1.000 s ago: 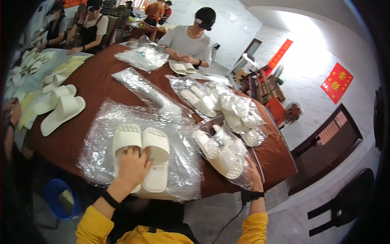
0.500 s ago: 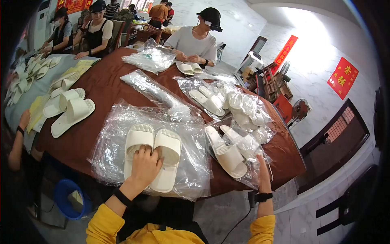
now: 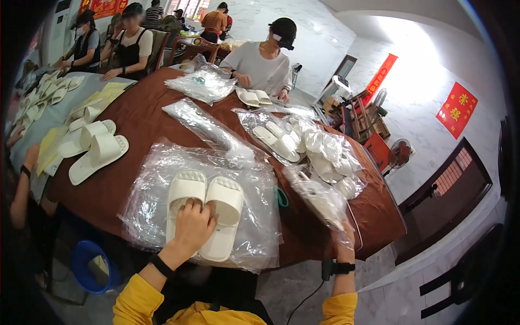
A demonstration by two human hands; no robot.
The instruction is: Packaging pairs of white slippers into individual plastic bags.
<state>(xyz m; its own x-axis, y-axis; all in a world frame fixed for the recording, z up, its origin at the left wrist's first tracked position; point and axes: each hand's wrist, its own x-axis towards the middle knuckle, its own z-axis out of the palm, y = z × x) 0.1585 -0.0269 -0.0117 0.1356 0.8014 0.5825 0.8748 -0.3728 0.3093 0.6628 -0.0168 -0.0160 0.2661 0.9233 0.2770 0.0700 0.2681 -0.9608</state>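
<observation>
Head cam: left hand [image 3: 193,227] fingers curled on white slippers [image 3: 206,208], right hand [image 3: 344,239] gripping bagged pair [image 3: 319,197].

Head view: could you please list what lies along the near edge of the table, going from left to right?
Loose white slippers → left hand on the slipper pair lying on clear bags → green object → bagged slippers held by the right hand.

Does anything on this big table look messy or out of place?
Nothing looks damaged or spilled. The pair of white slippers under the left hand lies neatly on crinkled clear plastic bags. The bagged slippers near the right hand sit in a loose, tumbled heap.
</observation>
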